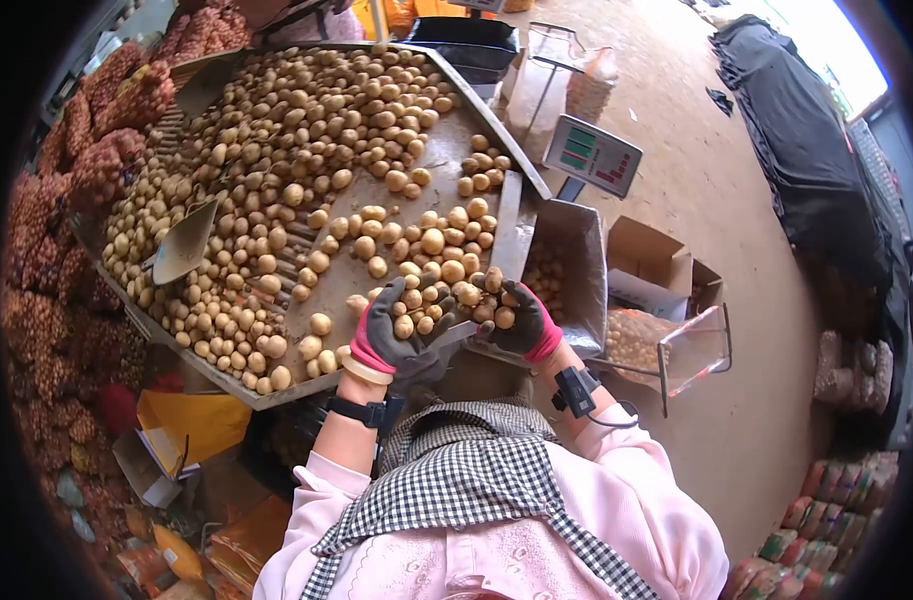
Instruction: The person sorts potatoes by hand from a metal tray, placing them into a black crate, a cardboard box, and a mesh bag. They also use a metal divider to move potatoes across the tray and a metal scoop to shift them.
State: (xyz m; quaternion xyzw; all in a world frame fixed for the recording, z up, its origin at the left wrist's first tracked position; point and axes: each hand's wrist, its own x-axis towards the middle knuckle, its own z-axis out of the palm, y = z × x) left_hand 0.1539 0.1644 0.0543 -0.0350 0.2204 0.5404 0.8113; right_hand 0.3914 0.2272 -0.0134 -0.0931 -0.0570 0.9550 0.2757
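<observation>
At the near edge of a metal sorting table (328, 290), my two gloved hands cup small potatoes between them. My left hand (381, 328), in a dark grey glove with a pink cuff, has its fingers curled among several potatoes (404, 326). Facing it, my right hand (528, 325) wears a matching glove and curls round a potato (504, 317) and others beside it. More potatoes (451, 250) lie loose just beyond my fingers. A larger heap (306, 130) covers the far and left parts of the table. Some fingertips are hidden among the potatoes.
A metal scoop (185, 243) rests on the heap. To the right stand a lined box (579, 270) with potatoes inside, a digital scale display (592, 156), cardboard boxes (646, 255) and a bag of potatoes (636, 338). Filled net sacks (51, 260) are stacked at left.
</observation>
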